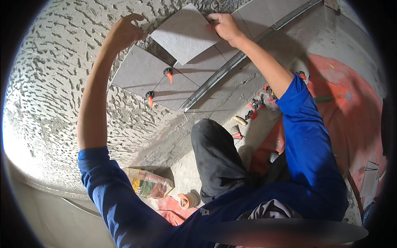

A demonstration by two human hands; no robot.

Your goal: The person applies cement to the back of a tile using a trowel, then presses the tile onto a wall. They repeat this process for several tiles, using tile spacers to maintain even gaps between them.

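Observation:
A loose grey square tile [186, 34] is tilted over a gap in the tiling on the rough wall. My right hand [224, 28] grips its right edge, with some fingertips hidden behind it. Close to the tile's left corner, my left hand [127, 31] is open, its fingers curved and the thumb apart from them. Below that gap is a set grey tile [142, 71]. Two black levelling clips with orange handles, an upper clip [168, 73] and a lower clip [149, 98], stand at the tile joints.
A metal strip [231, 64] runs along the tiles' lower edge. Several black and red clips [254, 108] lie near my knee. An open bag [149, 182] and an orange-and-white roll [187, 201] sit lower left. Red sheeting [343, 95] covers ground at right.

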